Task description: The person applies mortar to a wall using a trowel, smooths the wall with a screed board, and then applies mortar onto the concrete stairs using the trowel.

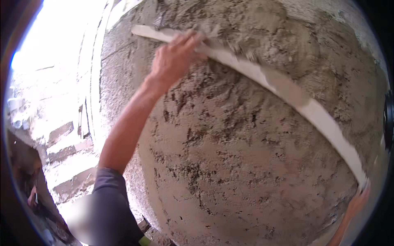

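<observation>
A long, pale straightedge [283,87] with wet mortar smeared along its middle lies slantwise across a freshly plastered wall [230,160], from upper left to lower right. The lens makes it look bowed. Near its upper left end my left hand [176,55] is closed over it, the fingers slightly blurred by motion. At the lower right end my right hand [359,200] grips the tip, partly cut off by the picture's rim. Mortar above the straightedge is lumpy and rough; below it the surface is flatter, with pits and ragged dark hollows.
Rough, paler wall [117,78] borders the mortar on the left. Beyond it, in glaring light, are step-like blocks [65,151]. A dark brown shape [26,168] stands at the far left. Part of a round black object [388,117] shows at the right rim.
</observation>
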A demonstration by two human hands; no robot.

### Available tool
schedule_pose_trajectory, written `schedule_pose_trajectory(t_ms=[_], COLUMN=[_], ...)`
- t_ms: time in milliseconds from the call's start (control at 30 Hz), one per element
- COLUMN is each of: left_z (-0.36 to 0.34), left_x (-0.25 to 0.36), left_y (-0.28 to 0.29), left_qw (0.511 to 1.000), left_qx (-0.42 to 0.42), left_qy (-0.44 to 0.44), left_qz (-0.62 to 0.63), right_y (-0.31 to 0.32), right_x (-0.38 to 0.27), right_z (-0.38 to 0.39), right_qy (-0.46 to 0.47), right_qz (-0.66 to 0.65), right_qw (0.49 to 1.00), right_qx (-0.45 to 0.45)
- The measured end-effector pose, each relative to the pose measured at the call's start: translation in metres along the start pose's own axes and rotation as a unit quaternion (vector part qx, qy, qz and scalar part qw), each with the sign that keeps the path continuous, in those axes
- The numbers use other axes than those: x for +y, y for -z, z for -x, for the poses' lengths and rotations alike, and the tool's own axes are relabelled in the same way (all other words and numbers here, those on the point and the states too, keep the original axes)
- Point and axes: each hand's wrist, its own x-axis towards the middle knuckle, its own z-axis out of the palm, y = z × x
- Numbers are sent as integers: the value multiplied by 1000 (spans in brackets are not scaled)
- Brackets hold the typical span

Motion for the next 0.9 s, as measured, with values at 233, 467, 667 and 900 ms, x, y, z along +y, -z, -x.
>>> schedule_pose_trajectory(t_ms=[233,467,667,900], left_z=[-86,-35,-101,-151], left_x=[-29,7,-4,8], left_y=[-12,2,-10,-8], left_qw=[994,997,978,993], left_qx=[-26,19,-66,-36], left_qy=[73,40,152,98], left_qz=[76,61,125,62], right_y=[-2,20,12,27], right_x=[-11,-19,-13,-8], right_z=[-115,-58,-188,-215], right_qy=[-34,12,-65,-2], right_qz=[-6,-15,22,-42], right_qw=[997,999,994,994], right_qx=[68,31,83,105])
